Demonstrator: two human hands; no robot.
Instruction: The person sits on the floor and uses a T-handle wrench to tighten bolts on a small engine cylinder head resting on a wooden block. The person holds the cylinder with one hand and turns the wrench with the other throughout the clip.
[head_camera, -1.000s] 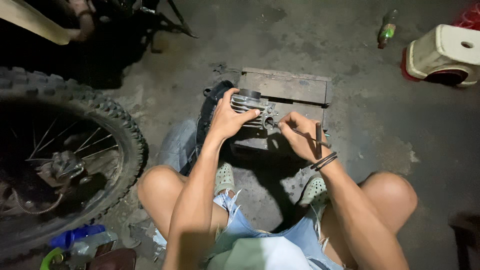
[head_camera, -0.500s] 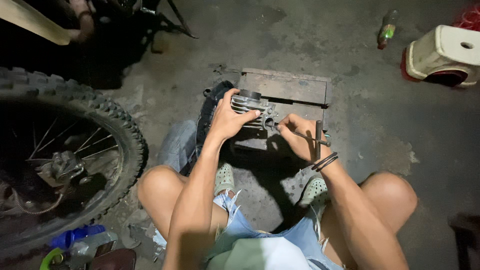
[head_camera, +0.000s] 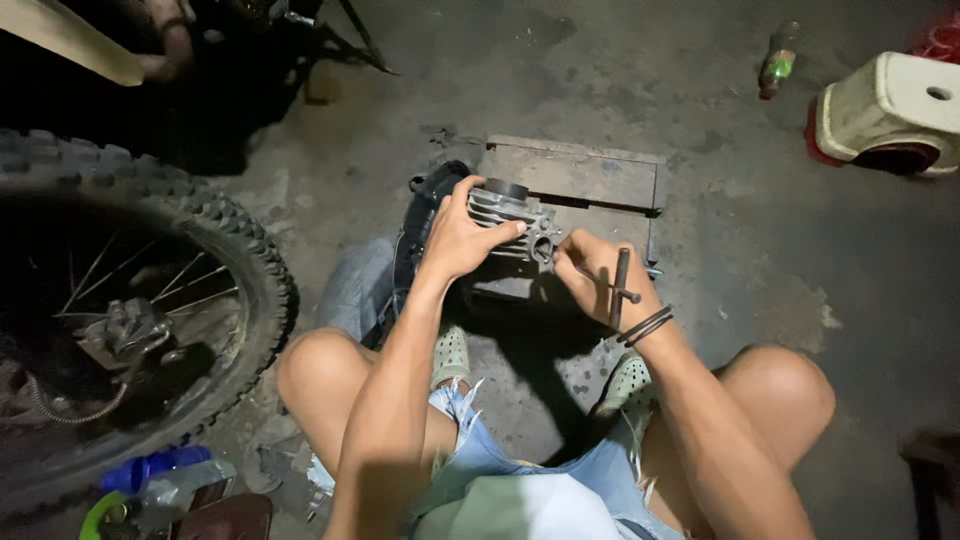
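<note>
Grey finned cylinder (head_camera: 510, 222) sits on the wooden block (head_camera: 580, 175), so your left hand (head_camera: 455, 240) clamps it steady while your right hand (head_camera: 590, 280), fingers closed on a T-wrench (head_camera: 620, 290), works its side.

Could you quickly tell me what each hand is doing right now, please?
Left hand: closed over the finned metal cylinder, steadying it.
Right hand: closed on a dark T-handle tool, fingertips at the cylinder's side.
</note>
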